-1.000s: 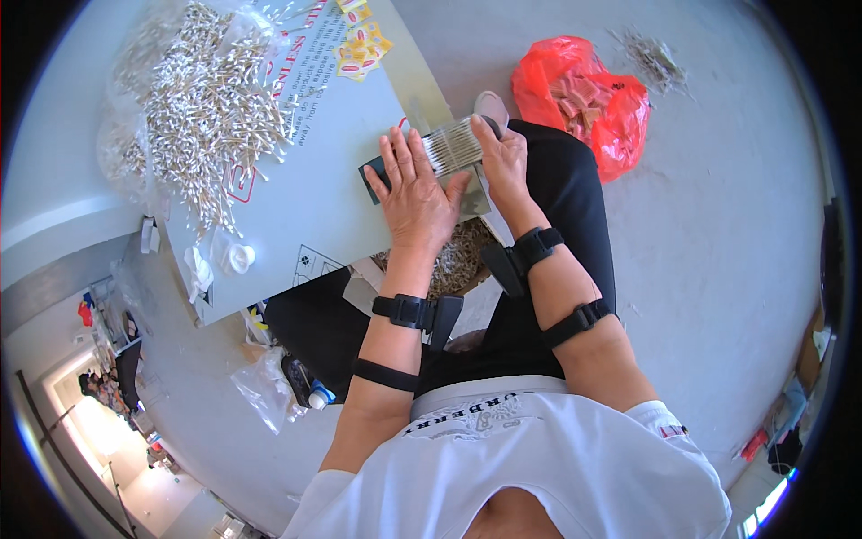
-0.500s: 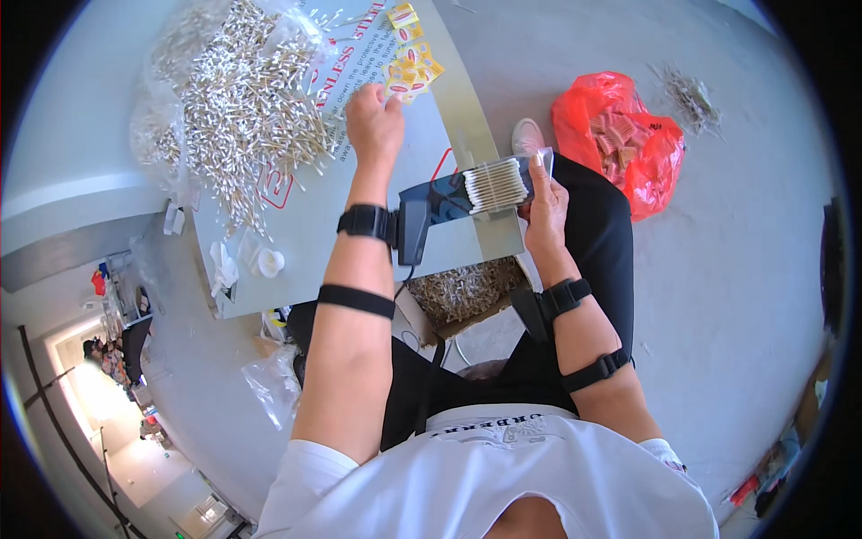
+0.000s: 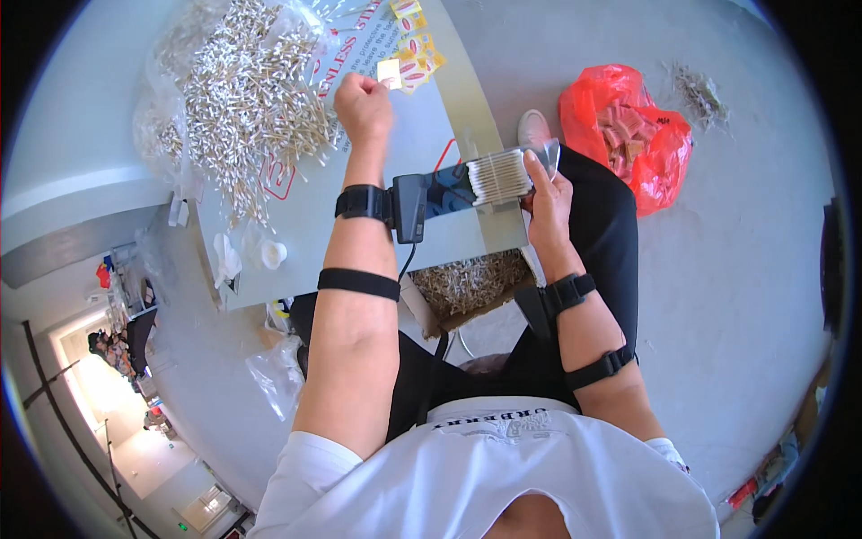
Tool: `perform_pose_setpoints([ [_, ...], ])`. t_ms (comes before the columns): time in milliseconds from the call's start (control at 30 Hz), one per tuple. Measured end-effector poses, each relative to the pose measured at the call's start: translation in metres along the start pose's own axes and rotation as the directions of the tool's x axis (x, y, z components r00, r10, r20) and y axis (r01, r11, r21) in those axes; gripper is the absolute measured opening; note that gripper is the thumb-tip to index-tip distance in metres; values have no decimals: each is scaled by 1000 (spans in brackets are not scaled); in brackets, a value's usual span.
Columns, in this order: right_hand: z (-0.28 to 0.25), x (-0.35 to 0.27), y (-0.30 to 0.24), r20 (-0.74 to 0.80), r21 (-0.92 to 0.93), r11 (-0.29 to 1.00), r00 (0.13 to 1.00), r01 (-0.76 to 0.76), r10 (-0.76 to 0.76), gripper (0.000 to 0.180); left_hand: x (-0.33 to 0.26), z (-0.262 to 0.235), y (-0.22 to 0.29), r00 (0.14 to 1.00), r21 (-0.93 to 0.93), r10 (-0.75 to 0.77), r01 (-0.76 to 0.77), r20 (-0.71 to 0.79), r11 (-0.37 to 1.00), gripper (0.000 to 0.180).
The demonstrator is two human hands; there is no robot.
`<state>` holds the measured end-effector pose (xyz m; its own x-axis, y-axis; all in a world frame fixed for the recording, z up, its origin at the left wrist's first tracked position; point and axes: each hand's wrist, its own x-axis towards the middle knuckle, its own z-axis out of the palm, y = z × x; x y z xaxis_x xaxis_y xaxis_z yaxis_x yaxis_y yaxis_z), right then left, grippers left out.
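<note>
Pinched in the fingers of my left hand (image 3: 364, 108) is a small pale card (image 3: 388, 74), held at the edge of a group of yellow-and-white printed cards (image 3: 415, 67) on the table. My right hand (image 3: 549, 202) grips the end of a clear plastic packet, its thumb on top. A flat row of cotton swabs (image 3: 499, 177) lies side by side in that packet. A dark, shiny strip (image 3: 447, 190) runs from the row toward my left wrist, which partly hides it. Left of my left hand, a large heap of loose cotton swabs (image 3: 256, 99) spreads out of a clear bag.
The metal-topped table (image 3: 314, 256) has a near edge above a cardboard box (image 3: 422, 310) of swab-like sticks. On the floor at right sit a red plastic bag (image 3: 664, 171) with pink bundles and a pile of thin sticks (image 3: 700, 97). A small white cup (image 3: 273, 255) stands at the table's left.
My left hand has lifted one small card off the group and drawn slightly left, the card now showing at its fingertips. My right hand still holds the swab packet, barely shifted.
</note>
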<state>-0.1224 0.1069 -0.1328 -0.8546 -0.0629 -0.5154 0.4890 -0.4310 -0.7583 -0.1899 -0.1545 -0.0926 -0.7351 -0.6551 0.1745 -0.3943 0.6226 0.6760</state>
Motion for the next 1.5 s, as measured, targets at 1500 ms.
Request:
perform_pose_setpoints([
  [1500,-2,4,-2,8,109,994,1000,4,-5,20,-179,-4,55,880,144,432,-462,199,875,50],
])
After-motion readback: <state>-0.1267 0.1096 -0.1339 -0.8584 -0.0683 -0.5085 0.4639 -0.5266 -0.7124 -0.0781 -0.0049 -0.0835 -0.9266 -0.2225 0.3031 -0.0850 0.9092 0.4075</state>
